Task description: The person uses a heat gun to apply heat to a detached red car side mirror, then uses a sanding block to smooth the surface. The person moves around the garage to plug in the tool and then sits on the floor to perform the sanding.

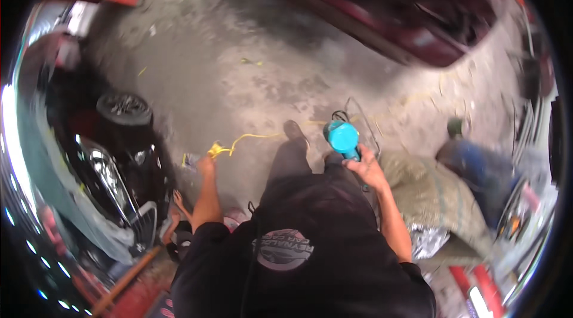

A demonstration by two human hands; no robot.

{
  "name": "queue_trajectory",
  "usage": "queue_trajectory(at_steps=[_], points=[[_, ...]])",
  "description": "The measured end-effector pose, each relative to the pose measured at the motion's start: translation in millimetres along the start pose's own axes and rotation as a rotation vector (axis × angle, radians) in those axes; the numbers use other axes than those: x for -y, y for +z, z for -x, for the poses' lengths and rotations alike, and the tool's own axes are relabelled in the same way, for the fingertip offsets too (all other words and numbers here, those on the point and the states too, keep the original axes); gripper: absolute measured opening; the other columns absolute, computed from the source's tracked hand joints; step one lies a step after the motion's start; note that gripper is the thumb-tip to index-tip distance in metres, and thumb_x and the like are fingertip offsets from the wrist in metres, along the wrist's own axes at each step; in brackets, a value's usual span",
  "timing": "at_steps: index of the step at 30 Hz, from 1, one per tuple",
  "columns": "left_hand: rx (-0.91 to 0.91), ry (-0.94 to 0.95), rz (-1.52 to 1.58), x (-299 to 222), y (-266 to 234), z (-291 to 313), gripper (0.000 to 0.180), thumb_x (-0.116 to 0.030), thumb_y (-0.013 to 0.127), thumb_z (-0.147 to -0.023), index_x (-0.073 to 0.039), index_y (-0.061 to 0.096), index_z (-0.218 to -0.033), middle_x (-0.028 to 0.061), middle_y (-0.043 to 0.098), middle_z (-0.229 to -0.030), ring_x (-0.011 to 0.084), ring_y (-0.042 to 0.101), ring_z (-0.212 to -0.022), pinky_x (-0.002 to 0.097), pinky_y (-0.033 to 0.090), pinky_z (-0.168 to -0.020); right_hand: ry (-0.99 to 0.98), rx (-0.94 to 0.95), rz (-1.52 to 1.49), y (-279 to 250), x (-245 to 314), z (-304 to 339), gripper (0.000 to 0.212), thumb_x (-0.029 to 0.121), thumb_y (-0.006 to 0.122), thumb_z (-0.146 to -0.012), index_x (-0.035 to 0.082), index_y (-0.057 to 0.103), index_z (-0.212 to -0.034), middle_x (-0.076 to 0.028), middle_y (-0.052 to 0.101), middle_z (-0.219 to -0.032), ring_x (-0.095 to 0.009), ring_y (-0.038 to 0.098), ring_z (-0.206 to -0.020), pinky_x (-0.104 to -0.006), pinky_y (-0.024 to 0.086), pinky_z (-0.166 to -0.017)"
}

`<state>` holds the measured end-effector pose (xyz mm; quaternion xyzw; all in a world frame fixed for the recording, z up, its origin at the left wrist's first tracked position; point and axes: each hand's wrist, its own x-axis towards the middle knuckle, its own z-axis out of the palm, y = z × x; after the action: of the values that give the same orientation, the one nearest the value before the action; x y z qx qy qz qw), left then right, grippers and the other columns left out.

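Note:
My left hand [207, 164], out to the left over the floor, is closed on a yellow cord [218, 149]. The bunched end sits at my fingers, and the rest trails right toward my leg. In front of my right thigh, my right hand [369, 169] grips the handle of a teal power tool [343, 136] with a round head. Its exact kind is unclear from above. A dark cord [340, 116] loops just beyond the tool. Blur hides the detail of both hands' fingertips.
A dark car with a wheel [124, 108] stands at left; a dark red car body [418, 37] is at far right. Another person's hand [178, 200] shows at lower left. A stuffed woven sack [441, 198] lies right of me. Yellow scraps dot the concrete floor [197, 67].

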<state>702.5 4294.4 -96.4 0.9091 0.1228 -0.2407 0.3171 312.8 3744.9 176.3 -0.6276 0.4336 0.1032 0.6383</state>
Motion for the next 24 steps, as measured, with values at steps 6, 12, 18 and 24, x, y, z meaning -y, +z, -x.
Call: queue_trajectory(at_steps=[6,12,18,24], points=[[0.075,0.258,-0.766,3.5,26.7,9.4,0.023,-0.031,0.067,-0.084,-0.010,0.074,-0.088,0.0122,0.075,-0.093,0.0313,0.071,-0.086,0.0479,0.053,-0.075,-0.326,0.093,0.202,63.6,157.3,-76.0,0.052,0.029,0.078,-0.077,-0.002,0.060,-0.114,-0.007,0.063,-0.094,-0.019,0.056,-0.088,-0.0345,0.048,-0.081],[-0.234,-0.278,0.377,-0.9,54.7,-0.8,0.034,-0.030,0.057,-0.099,0.000,0.073,-0.095,0.0188,0.072,-0.091,0.0312,0.072,-0.090,0.0473,0.053,-0.080,-0.491,0.215,0.176,139.9,317.0,-132.3,0.058,0.028,0.077,-0.072,-0.004,0.063,-0.118,-0.010,0.067,-0.105,-0.019,0.060,-0.096,-0.0357,0.049,-0.090],[-0.586,-0.136,-0.014,92.1,25.1,-34.9,0.033,-0.034,0.055,-0.099,-0.006,0.072,-0.103,0.0167,0.071,-0.086,0.0290,0.069,-0.081,0.0471,0.053,-0.074,-0.540,0.408,0.238,209.0,411.3,-245.9,0.054,0.026,0.077,-0.073,-0.003,0.064,-0.117,-0.009,0.068,-0.103,-0.019,0.061,-0.095,-0.0355,0.049,-0.088],[-0.659,-0.670,0.854,12.6,-24.9,-46.0,0.027,-0.033,0.058,-0.096,-0.007,0.066,-0.089,0.0042,0.054,-0.062,0.0165,0.051,-0.046,0.0334,0.044,-0.038,-0.438,0.534,0.290,289.3,515.5,-359.0,0.055,0.026,0.076,-0.074,-0.002,0.063,-0.120,-0.006,0.066,-0.102,-0.017,0.059,-0.094,-0.0335,0.049,-0.085]])
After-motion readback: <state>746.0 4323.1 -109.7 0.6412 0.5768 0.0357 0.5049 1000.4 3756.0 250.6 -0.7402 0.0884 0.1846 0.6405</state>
